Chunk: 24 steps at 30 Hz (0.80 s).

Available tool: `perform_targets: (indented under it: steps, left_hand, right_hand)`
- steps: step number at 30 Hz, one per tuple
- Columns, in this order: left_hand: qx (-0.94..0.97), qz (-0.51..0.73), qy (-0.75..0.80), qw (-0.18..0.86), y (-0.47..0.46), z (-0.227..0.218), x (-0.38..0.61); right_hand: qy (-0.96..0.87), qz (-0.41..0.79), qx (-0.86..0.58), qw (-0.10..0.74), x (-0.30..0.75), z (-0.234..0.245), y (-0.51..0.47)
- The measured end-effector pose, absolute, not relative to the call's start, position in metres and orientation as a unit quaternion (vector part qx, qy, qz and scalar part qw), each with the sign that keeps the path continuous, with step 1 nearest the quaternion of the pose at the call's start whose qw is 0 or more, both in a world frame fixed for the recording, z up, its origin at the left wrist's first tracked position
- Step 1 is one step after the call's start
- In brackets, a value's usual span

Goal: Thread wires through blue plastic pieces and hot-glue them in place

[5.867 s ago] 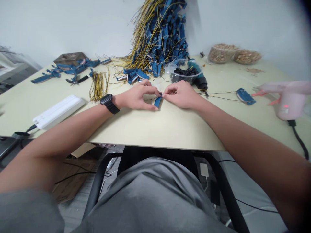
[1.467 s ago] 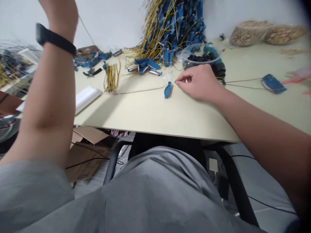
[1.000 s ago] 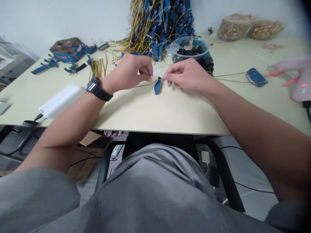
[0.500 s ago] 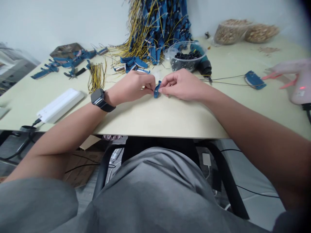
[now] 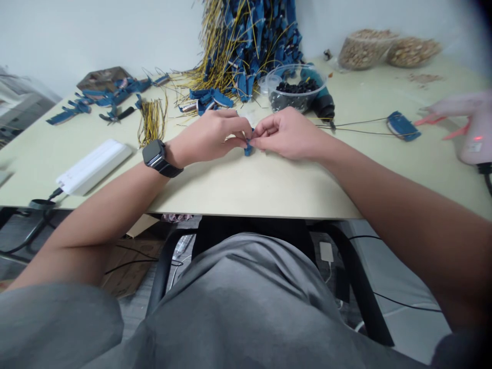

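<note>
A small blue part [image 5: 248,149] is pinched between my two hands just above the tabletop, mostly covered by fingertips. My left hand [image 5: 219,134], with a black watch on its wrist, has thumb and forefinger closed on the part's left side. From the other side my right hand [image 5: 286,134] grips it with thumb and fingertips, the other fingers curled. Right of that hand, thin dark and yellow wires [image 5: 357,124] run to a blue piece [image 5: 403,126] lying on the table. What exactly the fingertips do is too small to tell.
Behind my hands stand a clear tub [image 5: 295,95] of small black parts and a green-black power tool [image 5: 325,105]. A big pile of blue pieces with yellow wires [image 5: 253,46] rises at the back. A pink glue gun [image 5: 474,128] is right, a white power strip [image 5: 94,166] left, pliers [image 5: 117,115] beyond.
My left fingers have shifted slightly to the right and now cover more of the blue part's upper end. My right hand has hardly moved.
</note>
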State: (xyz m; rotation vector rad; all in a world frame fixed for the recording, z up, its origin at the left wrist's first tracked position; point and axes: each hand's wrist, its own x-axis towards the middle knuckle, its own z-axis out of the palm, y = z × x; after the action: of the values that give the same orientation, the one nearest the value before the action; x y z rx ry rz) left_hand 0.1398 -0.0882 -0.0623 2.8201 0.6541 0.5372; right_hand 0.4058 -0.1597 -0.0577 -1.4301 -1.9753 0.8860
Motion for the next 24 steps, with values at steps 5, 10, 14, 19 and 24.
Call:
perform_targets:
  steps: [5,10,14,19,24]
  left_hand:
    - [0.945,0.187,0.234,0.131,-0.077,-0.069,0.137]
    - [0.938,0.157,0.259,0.166,-0.073,-0.083,0.142]
    - [0.934,0.187,0.254,0.167,-0.067,-0.092,0.145]
    - [0.939,0.179,0.242,0.164,-0.062,-0.096,0.145]
    - [0.94,0.181,0.24,0.162,-0.058,-0.1,0.148]
  right_hand:
    - [-0.74,0.302,-0.539,0.268,0.41,-0.06,-0.159]
    - [-0.746,0.287,-0.538,0.268,0.412,-0.061,-0.159]
    - [-0.744,0.288,-0.542,0.263,0.413,-0.06,-0.159]
    - [-0.754,0.293,-0.527,0.261,0.415,-0.062,-0.157]
    - [-0.765,0.283,-0.519,0.254,0.418,-0.066,-0.154]
